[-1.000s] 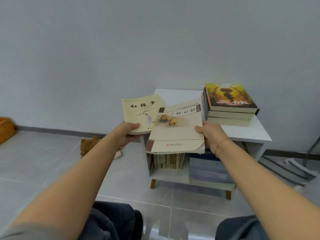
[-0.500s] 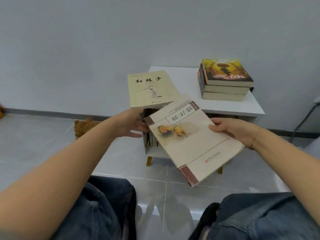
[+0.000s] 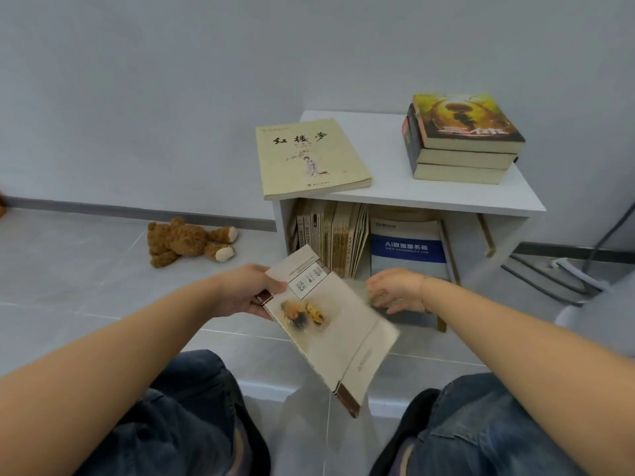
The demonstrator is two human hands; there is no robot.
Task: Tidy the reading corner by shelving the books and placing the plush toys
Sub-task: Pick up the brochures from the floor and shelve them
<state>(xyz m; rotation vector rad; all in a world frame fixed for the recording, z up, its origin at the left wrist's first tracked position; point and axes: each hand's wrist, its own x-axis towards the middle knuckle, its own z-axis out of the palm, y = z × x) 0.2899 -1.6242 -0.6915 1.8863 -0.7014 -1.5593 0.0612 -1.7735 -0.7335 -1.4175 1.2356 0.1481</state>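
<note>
Cream paperback (image 3: 330,324) gripped at its top corner by left hand (image 3: 240,292); right hand (image 3: 395,292) loose-fingered, empty. Turn spine outward, part shelved books (image 3: 330,235), slide upright.

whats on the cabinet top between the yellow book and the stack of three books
Nothing: in the head view, bare white cabinet top separates the yellow book from the stack of three books.
</note>
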